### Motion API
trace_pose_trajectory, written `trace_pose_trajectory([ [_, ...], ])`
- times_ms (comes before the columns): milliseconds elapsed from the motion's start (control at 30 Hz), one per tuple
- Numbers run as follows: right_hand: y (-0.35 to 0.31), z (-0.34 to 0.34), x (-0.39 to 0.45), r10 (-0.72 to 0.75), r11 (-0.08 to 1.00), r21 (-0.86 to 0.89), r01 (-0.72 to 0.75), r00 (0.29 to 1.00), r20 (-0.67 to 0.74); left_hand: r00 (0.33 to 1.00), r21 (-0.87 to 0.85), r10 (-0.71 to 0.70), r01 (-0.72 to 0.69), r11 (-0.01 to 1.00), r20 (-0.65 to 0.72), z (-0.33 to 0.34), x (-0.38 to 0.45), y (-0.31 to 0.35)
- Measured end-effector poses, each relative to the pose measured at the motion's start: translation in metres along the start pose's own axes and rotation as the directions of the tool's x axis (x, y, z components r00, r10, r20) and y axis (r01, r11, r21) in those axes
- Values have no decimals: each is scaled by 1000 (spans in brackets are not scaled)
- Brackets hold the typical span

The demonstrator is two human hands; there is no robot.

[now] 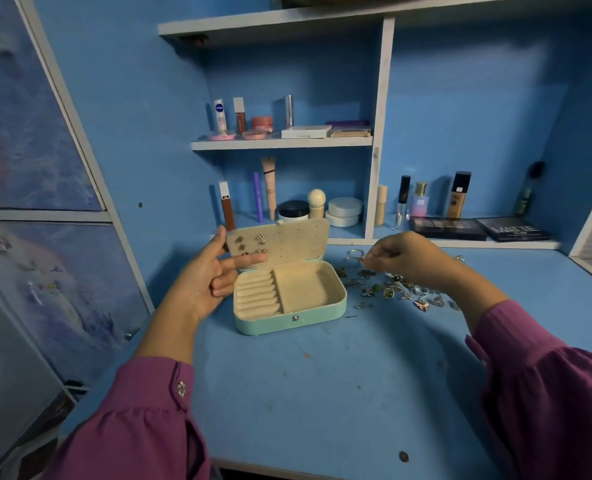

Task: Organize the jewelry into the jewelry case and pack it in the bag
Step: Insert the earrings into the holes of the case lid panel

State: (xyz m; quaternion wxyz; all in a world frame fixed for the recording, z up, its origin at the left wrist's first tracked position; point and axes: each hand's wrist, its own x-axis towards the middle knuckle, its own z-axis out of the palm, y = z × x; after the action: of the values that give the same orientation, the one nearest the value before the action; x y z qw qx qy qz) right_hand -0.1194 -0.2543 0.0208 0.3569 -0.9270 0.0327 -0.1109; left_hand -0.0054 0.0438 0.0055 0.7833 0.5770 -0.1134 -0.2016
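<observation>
Two hands frame the jewelry case (289, 299). At left, the left hand (208, 282) steadies the raised lid (280, 242), thumb behind, fingers spread. The case lies open mid-desk, long axis left-right, lid hinged toward the shelves, bare desk (322, 393) in front. Right hand (403, 259) pinches a small piece above the loose jewelry (398, 289).

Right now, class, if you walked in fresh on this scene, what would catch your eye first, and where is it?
The open mint jewelry case at the desk's middle, a few earrings pinned in its raised lid, which the left hand steadies. Right of it lies a scatter of loose jewelry, over which the right hand pinches a small piece. Behind, cosmetics line the shelves.
</observation>
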Motion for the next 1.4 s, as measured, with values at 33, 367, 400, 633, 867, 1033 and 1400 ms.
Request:
trace_pose_trajectory([
  [33,2,1,-2,12,1000,-6,-12,1000,6,1000,-8,10,-10,1000,-7,0,1,0],
  [367,12,-4,-10,69,991,-116,-66,997,27,979,109,142,-127,986,-147,-7,17,-11],
  [400,12,-4,-10,78,988,-134,-74,997,23,975,132,153,-132,982,-163,-7,19,-13],
  [633,15,-8,-10,145,970,-199,-139,989,17,966,163,150,-117,980,-211,-11,27,-21],
  [867,13,-19,-15,193,940,-299,-162,978,75,967,150,155,-126,981,-203,-13,28,-21],
  [1033,10,-20,-17,258,894,-407,-186,958,128,966,144,159,-131,981,-202,-12,28,-22],
  [1400,0,-14,-16,132,966,-227,-125,991,12,968,144,157,-130,981,-195,-13,28,-22],
])
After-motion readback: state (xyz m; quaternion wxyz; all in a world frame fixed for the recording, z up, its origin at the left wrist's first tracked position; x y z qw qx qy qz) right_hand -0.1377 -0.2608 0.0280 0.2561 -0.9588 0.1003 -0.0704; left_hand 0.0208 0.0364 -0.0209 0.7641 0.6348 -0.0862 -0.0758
